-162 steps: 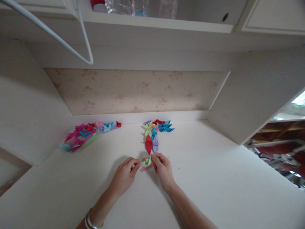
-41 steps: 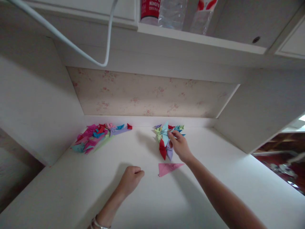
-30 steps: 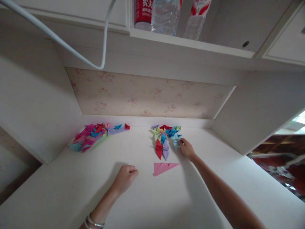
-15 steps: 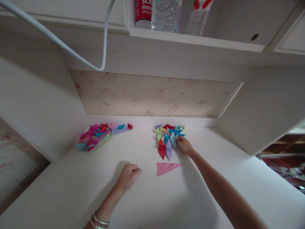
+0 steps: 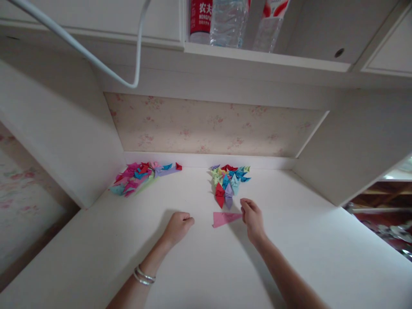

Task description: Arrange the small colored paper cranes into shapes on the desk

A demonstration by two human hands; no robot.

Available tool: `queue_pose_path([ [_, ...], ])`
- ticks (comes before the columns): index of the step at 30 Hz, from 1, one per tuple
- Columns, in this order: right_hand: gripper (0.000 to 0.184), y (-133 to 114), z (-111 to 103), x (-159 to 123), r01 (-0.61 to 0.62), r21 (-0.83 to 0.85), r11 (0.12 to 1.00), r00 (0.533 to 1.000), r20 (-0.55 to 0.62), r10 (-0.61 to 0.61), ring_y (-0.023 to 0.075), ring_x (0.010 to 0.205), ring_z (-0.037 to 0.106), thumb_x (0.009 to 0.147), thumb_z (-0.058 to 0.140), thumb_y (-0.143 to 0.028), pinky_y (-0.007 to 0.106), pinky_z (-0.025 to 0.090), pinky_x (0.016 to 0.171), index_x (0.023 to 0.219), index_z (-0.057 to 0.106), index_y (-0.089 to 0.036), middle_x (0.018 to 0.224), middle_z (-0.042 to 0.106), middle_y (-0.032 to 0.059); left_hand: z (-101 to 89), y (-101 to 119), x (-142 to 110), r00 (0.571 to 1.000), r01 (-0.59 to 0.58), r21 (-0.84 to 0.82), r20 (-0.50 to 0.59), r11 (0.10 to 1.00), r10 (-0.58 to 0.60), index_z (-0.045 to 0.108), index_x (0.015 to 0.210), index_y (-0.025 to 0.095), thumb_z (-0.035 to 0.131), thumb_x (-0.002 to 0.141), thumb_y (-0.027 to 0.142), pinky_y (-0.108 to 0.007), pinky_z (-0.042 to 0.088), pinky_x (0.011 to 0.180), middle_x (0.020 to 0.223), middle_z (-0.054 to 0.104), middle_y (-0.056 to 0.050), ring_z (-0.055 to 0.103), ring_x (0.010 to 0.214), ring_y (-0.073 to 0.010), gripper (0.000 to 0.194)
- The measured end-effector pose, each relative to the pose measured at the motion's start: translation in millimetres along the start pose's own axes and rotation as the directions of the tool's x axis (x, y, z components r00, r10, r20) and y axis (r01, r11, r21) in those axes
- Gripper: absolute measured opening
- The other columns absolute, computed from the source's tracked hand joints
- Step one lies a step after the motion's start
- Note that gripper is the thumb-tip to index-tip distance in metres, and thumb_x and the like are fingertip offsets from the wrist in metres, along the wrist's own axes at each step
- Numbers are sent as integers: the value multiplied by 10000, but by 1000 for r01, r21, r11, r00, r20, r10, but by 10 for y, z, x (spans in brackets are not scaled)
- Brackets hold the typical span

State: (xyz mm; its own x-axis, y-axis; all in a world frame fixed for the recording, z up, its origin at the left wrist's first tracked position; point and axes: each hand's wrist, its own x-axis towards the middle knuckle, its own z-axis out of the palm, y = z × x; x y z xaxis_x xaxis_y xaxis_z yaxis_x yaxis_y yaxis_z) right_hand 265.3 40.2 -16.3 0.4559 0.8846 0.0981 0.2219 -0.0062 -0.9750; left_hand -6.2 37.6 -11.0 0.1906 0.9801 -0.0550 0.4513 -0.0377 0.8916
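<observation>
White worktop (image 5: pixel 199 274): clustered origami figures (image 5: pixel 219 195) look finished, a pink paper triangle (image 5: pixel 222 219) unfinished. Left hand (image 5: pixel 178 227) makes a loose, seemingly empty fist; right hand (image 5: pixel 253 219) curls at the triangle's tip, grip unclear.

I feel matt, creased pink paper (image 5: pixel 222 219) just by my right grip (image 5: pixel 252 218) at twelve o'clock. Past it, the folded pieces (image 5: pixel 228 193) are matt paper with crisp edges; the heap (image 5: pixel 135 176) at eleven looks like the same paper. My desk (image 5: pixel 199 266) is smooth, with a dull white sheen. At ten, my bangles (image 5: pixel 146 278) are polished metal; high at twelve, the bottle (image 5: pixel 227 21) is clear, glossy plastic.
</observation>
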Motion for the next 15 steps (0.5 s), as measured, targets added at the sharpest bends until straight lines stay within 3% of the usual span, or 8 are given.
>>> queue_pose_path([
  [4, 321, -129, 516, -630, -43, 135, 990, 978, 209, 14, 122, 493, 414, 795, 554, -473, 236, 325, 472, 906, 636, -183, 593, 497, -30, 23, -3, -10, 999, -12, 28, -32, 1000, 13, 239, 497, 213, 463, 675, 305, -271, 113, 508, 516, 164, 65, 213, 508, -87, 300],
  [7, 225, -211, 770, -913, 85, 66, 994, 918, 382, -104, 125, 532, 438, 818, 538, -384, 237, 326, 509, 843, 659, -195, 591, 506, -27, 24, 0, -26, 998, -44, 65, -40, 997, 47, 242, 511, 218, 442, 686, 307, -265, 130, 507, 529, 171, 61, 229, 520, -94, 280],
  [10, 178, -194, 806, -1007, 229, -26, 973, 828, 530, -181, 113, 512, 421, 805, 510, -263, 238, 291, 509, 790, 675, -199, 557, 501, -36, 31, -3, -43, 997, -69, 82, -40, 994, 73, 235, 517, 220, 438, 681, 293, -262, 136, 505, 534, 171, 59, 231, 527, -98, 272],
  [15, 178, -103, 705, -962, 157, -11, 988, 839, 528, -128, 103, 500, 383, 786, 487, -217, 228, 254, 485, 779, 661, -181, 530, 448, -53, 74, -25, -48, 996, -90, 130, -3, 987, 91, 225, 511, 216, 427, 692, 272, -267, 123, 500, 525, 167, 60, 226, 509, -93, 276],
])
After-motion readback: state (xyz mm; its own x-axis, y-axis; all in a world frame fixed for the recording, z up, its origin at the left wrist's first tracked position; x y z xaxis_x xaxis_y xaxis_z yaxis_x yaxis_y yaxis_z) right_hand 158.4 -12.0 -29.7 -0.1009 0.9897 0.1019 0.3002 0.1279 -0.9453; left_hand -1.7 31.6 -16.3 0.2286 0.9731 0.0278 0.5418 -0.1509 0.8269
